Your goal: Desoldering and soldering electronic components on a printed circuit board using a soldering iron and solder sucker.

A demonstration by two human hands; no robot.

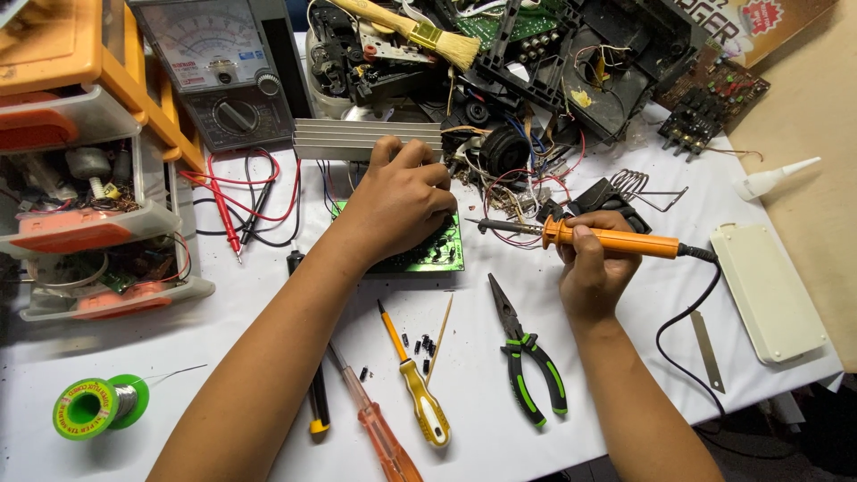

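The fingers of the right hand (589, 272) wrap around the orange plastic handle of a soldering iron (616, 239), held like a pen just right of the frame's centre, its dark metal tip pointing left toward the board. The fingers of the left hand (402, 201) curl down over a green printed circuit board (433, 254) at the centre, pressing on its top; whether they pinch a part beneath cannot be told.

The iron looks light and stiff, and its tip is probably hot, so the insulated orange grip is the place to hold; its black cord (683, 326) trails off to the lower right and could drag. The board looks thin, rigid and fragile, best taken by its edges.

Around them on the white worktop (232, 295) lie green-and-black pliers (527, 353) below the iron, a yellow-handled screwdriver (415, 379), a clear orange-handled screwdriver (379, 433), and a green spool of solder wire (94, 406) at lower left. A grey analogue multimeter (223, 67) stands at upper left, a ribbed aluminium heat sink (344, 138) above the left hand.

Most of the board is hidden under the hand, and the tangle of wires at the top is hard to sort out.
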